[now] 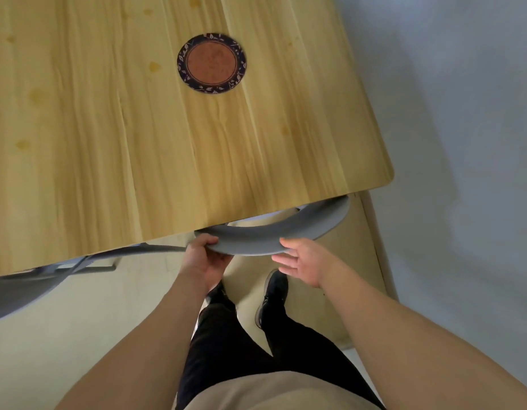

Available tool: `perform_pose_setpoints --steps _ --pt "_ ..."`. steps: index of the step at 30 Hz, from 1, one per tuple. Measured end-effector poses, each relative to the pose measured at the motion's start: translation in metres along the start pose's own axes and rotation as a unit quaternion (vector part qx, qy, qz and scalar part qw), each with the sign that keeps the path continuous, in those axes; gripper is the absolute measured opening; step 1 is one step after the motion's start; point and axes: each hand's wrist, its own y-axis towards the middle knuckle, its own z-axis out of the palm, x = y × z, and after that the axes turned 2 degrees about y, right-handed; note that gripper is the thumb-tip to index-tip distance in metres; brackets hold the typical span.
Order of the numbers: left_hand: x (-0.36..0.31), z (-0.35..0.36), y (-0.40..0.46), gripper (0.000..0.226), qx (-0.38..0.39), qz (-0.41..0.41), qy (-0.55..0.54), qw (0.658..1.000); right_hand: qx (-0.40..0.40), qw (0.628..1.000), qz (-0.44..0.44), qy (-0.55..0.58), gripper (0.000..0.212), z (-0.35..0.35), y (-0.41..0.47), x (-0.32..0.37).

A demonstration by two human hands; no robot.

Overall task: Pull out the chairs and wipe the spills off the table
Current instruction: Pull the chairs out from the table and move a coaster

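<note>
- Surface [108, 137]: pale wood-grain top with a rounded near-right corner, filling the upper left and middle of the view.
- Floor [64, 335]: light, cream-toned, visible below the near edge of the surface; a grey wall [463, 113] runs along the right.
- Person: seen from above, two bare forearms reaching forward, black trousers, beige top at the bottom edge, dark shoes [274, 294] on the floor.
- Chair [271, 235]: grey, curved backrest showing just beyond the near edge of the surface, near its right corner; the seat is tucked underneath, mostly hidden.
- Second chair [22, 291]: grey, at lower left, partly under the surface; dark frame bars visible beneath.
- Coaster [211, 63]: round, rust-brown centre with a dark patterned rim, lying flat on the surface, toward the far middle.
- Left hand [204, 258]: fingers curled over the left end of the grey backrest, gripping it.
- Right hand [300, 258]: fingers relaxed and spread, thumb resting on top of the backrest's rim, fingers below it; not closed round it.
- Spills [154, 66]: several small yellowish stains scattered over the surface, left of the coaster, along the left side, and one [285, 130] nearer the right edge.
</note>
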Motion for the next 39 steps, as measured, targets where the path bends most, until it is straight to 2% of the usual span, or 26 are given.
perform_pose_setpoints --steps 1,4,6,10,12,16,18,21,26,33,39 --pt "-0.001 0.002 -0.002 0.069 -0.003 -0.005 0.012 1.0 -0.014 1.0 -0.004 0.007 0.015 0.0 0.001 0.0" --pt "0.004 0.005 -0.012 0.035 -0.016 -0.013 0.037 0.999 -0.044 0.997 -0.019 0.062 0.022 -0.002 -0.003 0.006" --pt "0.008 0.011 -0.019 0.031 -0.022 -0.025 0.054 0.998 -0.065 0.992 -0.036 0.104 0.021 -0.01 -0.009 0.019" --pt "0.009 0.022 -0.022 0.036 -0.035 -0.028 0.076 0.996 -0.1 0.984 -0.066 0.133 0.012 -0.033 -0.01 0.049" --pt "0.008 0.022 -0.019 0.047 -0.048 -0.021 0.075 0.996 -0.093 0.988 -0.062 0.104 0.015 -0.038 -0.009 0.057" --pt "0.012 0.021 -0.018 0.065 -0.071 0.003 0.037 0.997 -0.02 0.998 -0.042 0.041 0.015 -0.05 -0.009 0.065" --pt "0.016 0.027 -0.015 0.072 -0.09 0.03 0.01 0.995 0.011 0.999 -0.043 0.006 0.029 -0.06 -0.009 0.073" --pt "0.022 0.03 -0.012 0.059 -0.117 0.056 -0.001 0.991 0.036 0.998 -0.053 0.007 0.043 -0.064 -0.009 0.076" --pt "0.034 0.04 -0.014 0.068 -0.155 0.075 -0.001 0.985 0.021 0.997 -0.051 0.049 0.051 -0.076 -0.003 0.07" --pt "0.059 0.075 -0.018 0.046 -0.143 0.082 0.013 0.986 -0.001 0.996 -0.053 0.071 0.046 -0.113 0.001 0.085" --pt "0.066 0.082 -0.018 0.061 -0.133 0.08 0.011 0.988 0.001 0.995 -0.057 0.079 0.042 -0.122 -0.002 0.092"
